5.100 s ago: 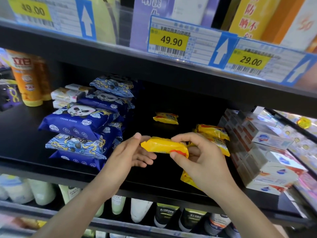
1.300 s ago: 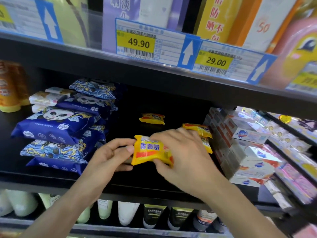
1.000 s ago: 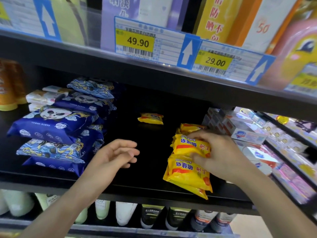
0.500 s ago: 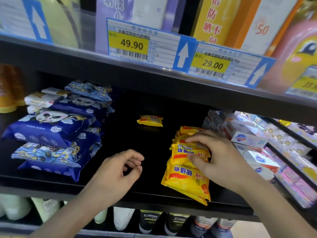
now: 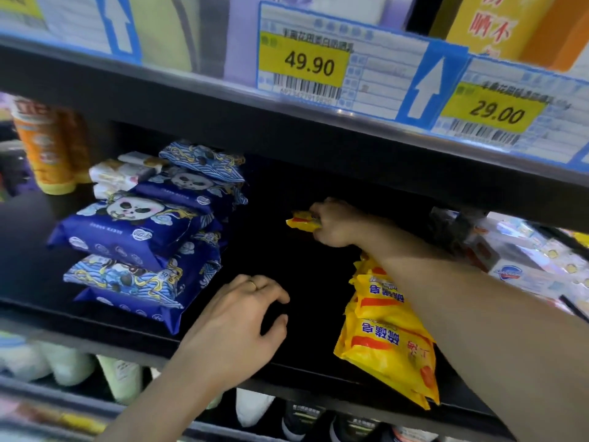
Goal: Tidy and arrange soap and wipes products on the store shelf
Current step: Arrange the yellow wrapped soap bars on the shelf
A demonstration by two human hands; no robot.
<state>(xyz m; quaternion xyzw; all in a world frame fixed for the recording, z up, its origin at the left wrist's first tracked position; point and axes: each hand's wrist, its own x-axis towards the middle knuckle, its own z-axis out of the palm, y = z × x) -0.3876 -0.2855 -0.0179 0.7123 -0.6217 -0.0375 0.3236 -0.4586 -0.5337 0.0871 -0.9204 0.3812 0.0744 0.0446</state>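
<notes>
Reaching deep, right hand (image 5: 334, 223) now grips lone yellow soap packet (image 5: 301, 221) below the "49.90" tag (image 5: 302, 67); left hand (image 5: 242, 323) relaxed.

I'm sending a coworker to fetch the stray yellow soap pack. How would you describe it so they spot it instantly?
Look at the black middle shelf, under the 49.90 price tag. Deep at the back, the right hand grips a lone yellow soap pack. Unlike the front yellow stack, it sits alone, right of the blue panda wipes.

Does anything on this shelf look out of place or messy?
Yes. One yellow soap packet sits alone at the back, apart from the yellow stack; the right hand grips it. The stack's front packet overhangs the shelf edge.
</notes>
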